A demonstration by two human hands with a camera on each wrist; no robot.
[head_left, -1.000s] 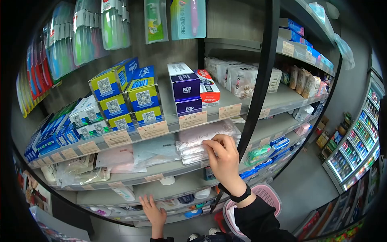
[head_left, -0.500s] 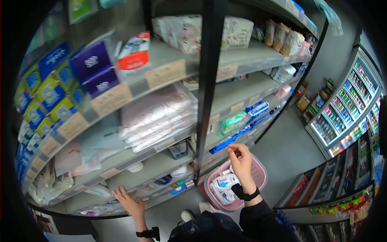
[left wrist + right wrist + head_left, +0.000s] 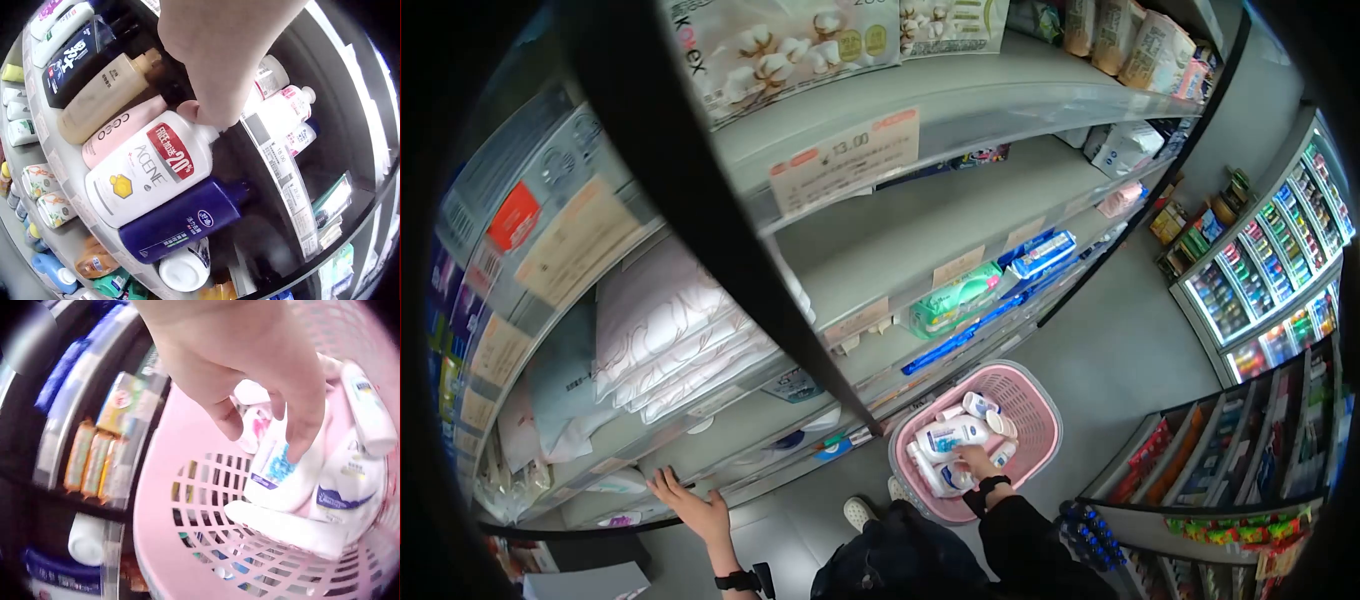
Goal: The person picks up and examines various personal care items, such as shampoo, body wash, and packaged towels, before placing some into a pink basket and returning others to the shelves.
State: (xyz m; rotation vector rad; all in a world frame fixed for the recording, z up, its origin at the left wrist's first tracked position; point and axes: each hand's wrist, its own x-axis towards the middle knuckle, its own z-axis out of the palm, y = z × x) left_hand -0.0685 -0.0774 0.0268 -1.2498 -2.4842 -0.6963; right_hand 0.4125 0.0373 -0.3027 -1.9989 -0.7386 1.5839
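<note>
Here, white bottle with blue print (image 3: 278, 472): lying among other white bottles (image 3: 287, 530), middle of the right wrist view.
Pink basket (image 3: 1040, 440): on the floor (image 3: 1110, 330), lower centre of the head view, holding these bottles.
Right hand (image 3: 977, 461): inside the basket, above the blue-print bottle; grip loosely bent, thumb and fingers apart; whether a fingertip touches the bottle cannot be told.
Left hand (image 3: 697, 508): lower left of the head view; fingers spread, grip holding nothing.
ACENE bottle (image 3: 150, 169): middle of the left wrist view, its cap end next to the left hand, between a pink bottle (image 3: 122, 134) and a navy bottle (image 3: 181, 219).
Stacked soft packs (image 3: 670, 330): on a shelf, left of the head view.
Drinks fridge (image 3: 1270, 270): right edge.
</note>
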